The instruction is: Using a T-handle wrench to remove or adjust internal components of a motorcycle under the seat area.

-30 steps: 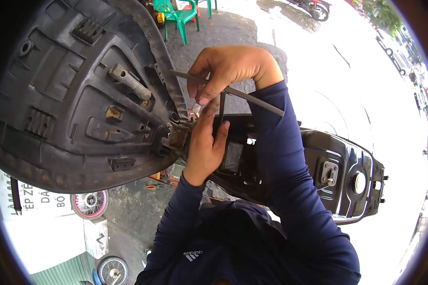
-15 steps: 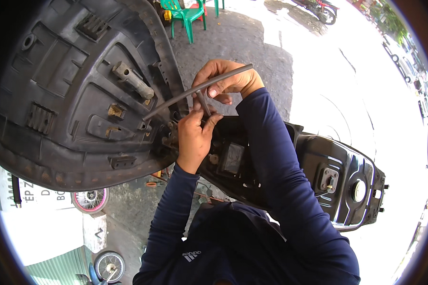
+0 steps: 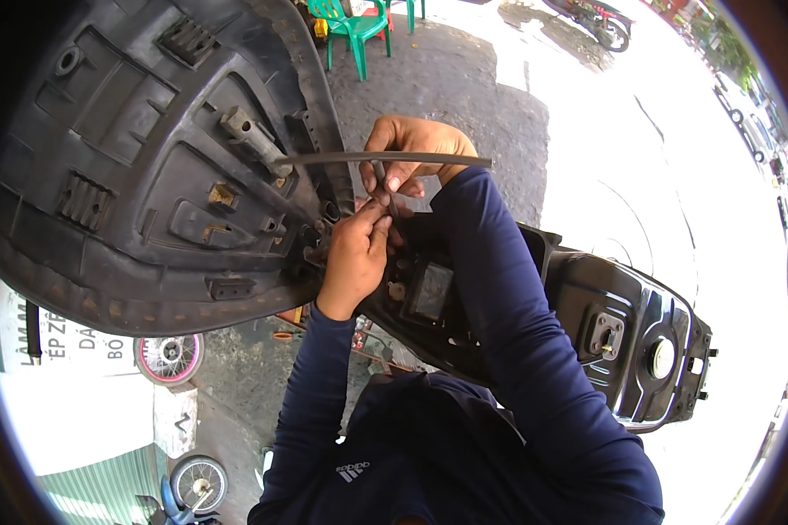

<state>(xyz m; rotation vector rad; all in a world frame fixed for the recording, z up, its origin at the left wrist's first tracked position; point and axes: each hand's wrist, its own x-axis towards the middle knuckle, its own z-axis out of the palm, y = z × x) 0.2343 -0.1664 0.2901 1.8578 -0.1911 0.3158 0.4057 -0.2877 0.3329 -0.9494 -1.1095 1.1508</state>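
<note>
A dark metal T-handle wrench (image 3: 333, 158) is held over the open body of a motorcycle (image 3: 538, 241). Its crossbar lies nearly level. My right hand (image 3: 425, 144) pinches the wrench's stem just below the crossbar. Lower down, my left hand (image 3: 355, 258) has its fingers closed around the stem; they hide its lower end, so I cannot tell what it touches. A worn metal tube socket (image 3: 252, 136) rests on the underside of the raised seat (image 3: 105, 175), left of both hands.
A black tank with a round cap (image 3: 661, 357) lies to the right. Green plastic chairs (image 3: 359, 28) stand at the far side, and a red motorcycle (image 3: 595, 17) is parked beyond. Wheels, one pink-rimmed (image 3: 168, 359), show at lower left on the floor.
The wrench's crossbar has turned clockwise from slanted to nearly level. Both hands stay on its stem. The view has shifted slightly.
</note>
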